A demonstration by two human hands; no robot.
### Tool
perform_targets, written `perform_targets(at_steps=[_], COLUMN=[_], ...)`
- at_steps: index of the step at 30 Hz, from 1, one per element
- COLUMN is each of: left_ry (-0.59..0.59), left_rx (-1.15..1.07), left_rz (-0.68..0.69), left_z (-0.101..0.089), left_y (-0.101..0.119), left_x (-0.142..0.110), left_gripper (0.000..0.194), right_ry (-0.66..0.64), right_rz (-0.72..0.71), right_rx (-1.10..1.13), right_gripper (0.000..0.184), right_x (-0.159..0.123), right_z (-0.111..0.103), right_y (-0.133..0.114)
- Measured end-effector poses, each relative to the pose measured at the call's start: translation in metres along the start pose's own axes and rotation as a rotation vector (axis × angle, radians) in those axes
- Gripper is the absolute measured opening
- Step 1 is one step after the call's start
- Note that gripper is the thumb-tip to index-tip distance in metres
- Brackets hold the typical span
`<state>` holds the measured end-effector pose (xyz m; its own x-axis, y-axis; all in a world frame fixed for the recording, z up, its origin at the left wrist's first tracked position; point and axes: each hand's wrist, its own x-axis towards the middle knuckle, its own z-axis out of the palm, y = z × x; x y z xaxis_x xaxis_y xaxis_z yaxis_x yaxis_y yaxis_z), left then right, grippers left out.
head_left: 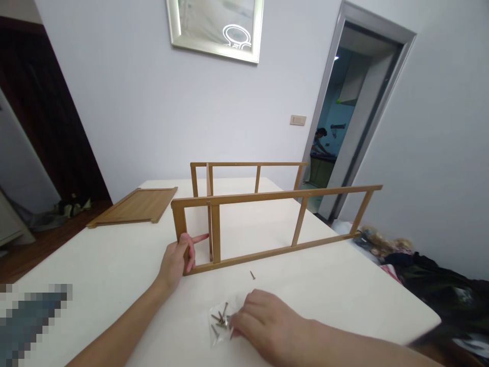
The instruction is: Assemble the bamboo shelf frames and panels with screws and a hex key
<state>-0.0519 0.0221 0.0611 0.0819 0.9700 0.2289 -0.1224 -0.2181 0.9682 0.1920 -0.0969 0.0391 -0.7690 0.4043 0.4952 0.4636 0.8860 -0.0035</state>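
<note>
A wooden rack frame (263, 251) stands on its side on the white table, its two ladder-like sides joined by a board (210, 224) near the left end. My left hand (179, 255) grips the near side's left end post, with one finger stretched towards the board. Low in the middle, my right hand (263, 321) is closed at the edge of a clear plastic bag (214, 340) of screws; its fingertips are partly hidden. A single loose screw (252, 275) lies between the bag and the frame.
A wooden panel (133, 206) lies flat on the table's (95, 265) far left. Dark clothes (431, 280) are heaped beyond the right edge. A framed picture (216, 30) hangs on the wall, and a person (321, 140) shows through the doorway at right.
</note>
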Motion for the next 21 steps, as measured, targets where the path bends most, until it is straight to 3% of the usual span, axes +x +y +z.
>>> perform_targets(at_steps=[2, 4, 10, 16, 18, 21], left_ry=[0.000, 0.000, 0.026, 0.050, 0.052, 0.052], left_rx=[-0.009, -0.009, 0.019, 0.003, 0.005, 0.011], left_rz=[0.005, 0.005, 0.029, 0.033, 0.047, 0.049], left_z=[0.000, 0.001, 0.002, 0.004, 0.004, 0.005], left_y=[0.001, 0.001, 0.001, 0.003, 0.003, 0.003], left_x=[0.000, -0.001, -0.002, -0.002, -0.001, -0.001], left_gripper=[0.057, 0.057, 0.056, 0.056, 0.056, 0.057], right_ry=[0.032, 0.032, -0.009, -0.006, 0.077, 0.327], right_rz=[0.121, 0.196, 0.386, 0.457, 0.488, 0.514], right_rx=[-0.070, -0.071, 0.072, 0.174, 0.216, 0.296], right_gripper=[0.016, 0.018, 0.020, 0.021, 0.022, 0.022], right_x=[0.005, 0.000, -0.008, -0.005, -0.003, 0.008], right_z=[-0.026, -0.034, -0.022, -0.027, -0.029, -0.046], right_y=[0.023, 0.033, 0.030, 0.031, 0.030, 0.017])
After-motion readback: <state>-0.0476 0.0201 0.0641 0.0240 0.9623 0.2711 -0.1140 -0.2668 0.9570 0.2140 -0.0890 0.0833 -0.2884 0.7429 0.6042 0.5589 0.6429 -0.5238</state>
